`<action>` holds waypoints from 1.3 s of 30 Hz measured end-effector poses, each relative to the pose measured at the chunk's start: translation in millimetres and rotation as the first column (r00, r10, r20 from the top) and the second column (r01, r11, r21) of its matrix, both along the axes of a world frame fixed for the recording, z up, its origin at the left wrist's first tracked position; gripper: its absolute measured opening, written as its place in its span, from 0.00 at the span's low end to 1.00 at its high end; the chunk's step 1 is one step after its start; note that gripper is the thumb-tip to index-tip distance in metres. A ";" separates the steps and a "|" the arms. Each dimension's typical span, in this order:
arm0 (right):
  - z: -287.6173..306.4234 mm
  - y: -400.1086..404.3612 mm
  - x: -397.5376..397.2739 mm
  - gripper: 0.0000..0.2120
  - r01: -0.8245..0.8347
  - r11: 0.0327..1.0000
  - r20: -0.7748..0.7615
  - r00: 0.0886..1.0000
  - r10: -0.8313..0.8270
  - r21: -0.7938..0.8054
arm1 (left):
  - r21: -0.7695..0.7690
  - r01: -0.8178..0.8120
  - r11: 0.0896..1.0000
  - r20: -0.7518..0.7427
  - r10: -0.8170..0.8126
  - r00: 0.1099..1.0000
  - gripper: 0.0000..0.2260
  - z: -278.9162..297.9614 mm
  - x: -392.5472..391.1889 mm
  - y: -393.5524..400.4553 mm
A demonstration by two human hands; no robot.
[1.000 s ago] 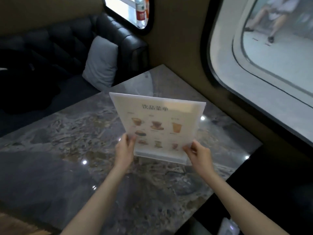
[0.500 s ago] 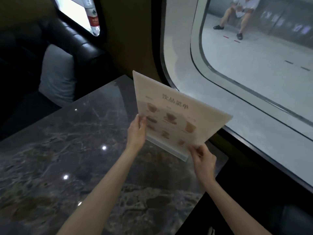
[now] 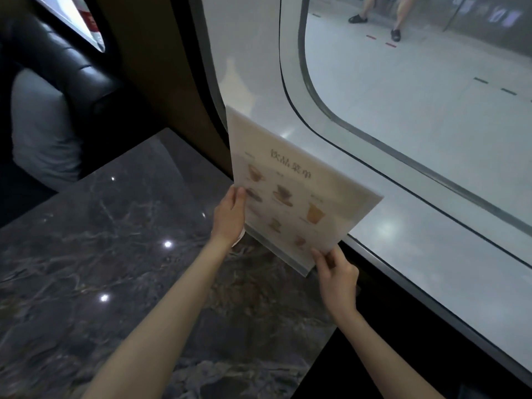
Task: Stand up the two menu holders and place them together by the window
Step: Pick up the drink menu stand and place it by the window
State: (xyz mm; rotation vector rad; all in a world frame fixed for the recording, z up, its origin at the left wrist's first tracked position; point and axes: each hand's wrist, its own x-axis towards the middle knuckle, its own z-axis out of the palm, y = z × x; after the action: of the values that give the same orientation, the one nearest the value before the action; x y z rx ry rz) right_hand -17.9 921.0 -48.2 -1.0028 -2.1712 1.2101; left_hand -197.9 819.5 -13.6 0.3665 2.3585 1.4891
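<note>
A clear acrylic menu holder point(image 3: 290, 180) with a cream drinks menu inside is upright in the air, tilted, above the marble table's edge by the window. My left hand point(image 3: 230, 216) grips its left edge near the bottom. My right hand point(image 3: 336, 272) pinches its lower right corner at the clear base strip. The holder's top overlaps the white window sill point(image 3: 388, 226). I see only one menu holder.
The dark marble table point(image 3: 129, 254) fills the lower left. A large rounded window point(image 3: 431, 96) runs along the right, with a person's legs outside. A black padded sofa point(image 3: 66, 67) with a grey cushion point(image 3: 43, 131) stands at the far left.
Both hands have carried the menu holder from the middle of the table to the right, up to the window sill, and my view has turned toward the window.
</note>
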 end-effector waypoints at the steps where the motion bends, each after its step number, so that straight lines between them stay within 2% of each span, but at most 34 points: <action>1: -0.5 0.5 -0.7 0.07 -0.004 1.000 0.002 1.000 0.004 0.005 | 0.000 -0.002 1.000 0.003 0.002 1.000 0.16 -1.0 -2.1 2.8; 6: -2.8 1.7 -2.9 0.08 0.012 1.000 0.024 1.000 -0.012 0.003 | 0.005 -0.023 1.000 0.014 0.023 1.000 0.15 -7.2 -6.3 9.8; 19: 4.2 2.7 -2.7 0.06 -0.111 0.994 0.132 0.985 0.110 0.002 | -0.006 0.016 1.000 -0.070 -0.016 0.997 0.14 -12.3 -4.9 4.2; 24: 5.5 0.1 -3.0 0.08 -0.129 0.992 0.174 0.976 0.130 -0.018 | -0.014 0.060 0.998 -0.023 -0.060 0.998 0.16 -16.6 -5.3 0.3; 29: 13.3 1.0 -2.2 0.11 -0.176 0.983 0.297 0.942 0.155 0.048 | -0.174 0.146 0.974 -0.081 -0.162 0.983 0.18 -21.7 -9.4 -4.8; 31: 16.5 0.8 -0.7 0.13 -0.219 0.973 0.426 0.889 0.169 0.069 | -0.243 0.160 0.957 -0.117 -0.193 0.974 0.17 -19.7 -10.5 -7.4; 34: 18.8 -1.9 2.5 0.17 -0.223 0.975 0.573 0.799 0.179 0.007 | -0.350 0.118 0.929 -0.177 -0.189 0.966 0.16 -14.8 -5.1 -14.4; 36: 20.4 -7.5 2.8 0.18 -0.234 0.971 0.584 0.783 0.215 -0.045 | -0.456 0.079 0.887 -0.218 -0.197 0.956 0.17 -11.2 5.5 -24.4; 39: 26.4 -22.8 -1.8 0.15 -0.308 0.946 0.555 0.772 0.311 -0.101 | -0.601 0.058 0.797 -0.298 -0.291 0.909 0.16 -11.0 24.4 -49.1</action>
State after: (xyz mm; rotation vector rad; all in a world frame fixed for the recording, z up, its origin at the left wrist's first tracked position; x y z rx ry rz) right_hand -19.7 898.2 -21.8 -1.1458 -2.8987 1.1520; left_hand -173.5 770.5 -24.6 0.7398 2.8265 0.5777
